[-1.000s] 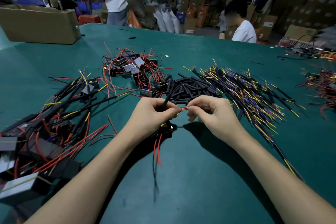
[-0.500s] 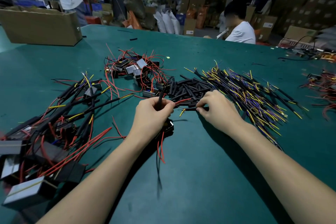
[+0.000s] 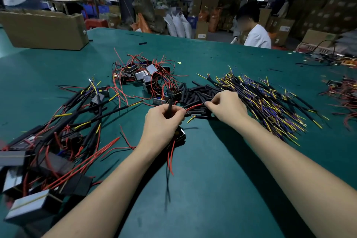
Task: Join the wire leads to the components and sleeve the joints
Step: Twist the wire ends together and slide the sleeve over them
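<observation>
A brown cardboard box [image 3: 42,30] stands at the far left of the green bench [image 3: 222,179]; what it holds cannot be seen. More cartons are stacked beyond the bench, their labels too blurred to read. The left hand [image 3: 164,121] is curled around a black sleeve [image 3: 170,107] that sticks up from the fist, with a small black component [image 3: 180,134] under it trailing red wires. The right hand [image 3: 226,107] pinches the tip of a red wire [image 3: 194,106] running from the left hand, over a pile of black sleeves [image 3: 199,92]. Yellow-tipped leads [image 3: 270,100] lie to the right, finished components [image 3: 48,150] to the left.
</observation>
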